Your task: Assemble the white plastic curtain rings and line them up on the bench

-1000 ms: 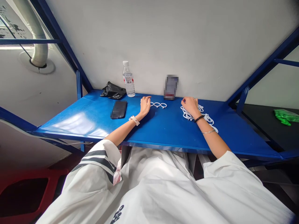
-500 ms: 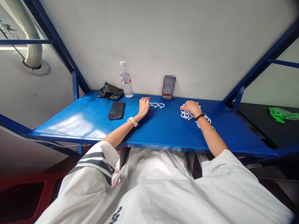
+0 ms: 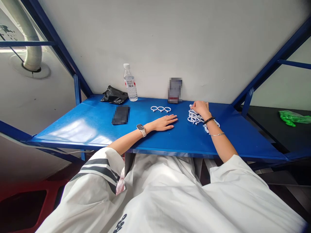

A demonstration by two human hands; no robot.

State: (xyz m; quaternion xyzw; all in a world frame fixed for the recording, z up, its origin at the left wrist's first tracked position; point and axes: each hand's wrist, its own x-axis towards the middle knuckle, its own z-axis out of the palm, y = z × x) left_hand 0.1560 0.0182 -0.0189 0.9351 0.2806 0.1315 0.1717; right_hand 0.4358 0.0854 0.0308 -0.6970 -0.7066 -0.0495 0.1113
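Note:
Three white rings (image 3: 160,109) lie side by side in a row on the blue table (image 3: 136,142). Just in front of them my left hand (image 3: 165,123) rests palm down, fingers spread, holding nothing. To the right is a tangled heap of white rings (image 3: 193,117). Over its back edge my right hand (image 3: 201,108) has its thumb and fingers pinched together on a white ring that is partly hidden by the fingers. More white rings show beneath my right wrist.
At the back stand a water bottle (image 3: 131,87) and a phone-like object (image 3: 175,90) leaning on the wall. A crumpled black bag (image 3: 113,95) and a dark flat object (image 3: 120,115) lie at the left. Green items in a bag (image 3: 289,118) are far right.
My left hand has moved from beside the ring row towards the front and right, and now lies flat, uncovering the leftmost ring. My right hand has shifted slightly over the heap.

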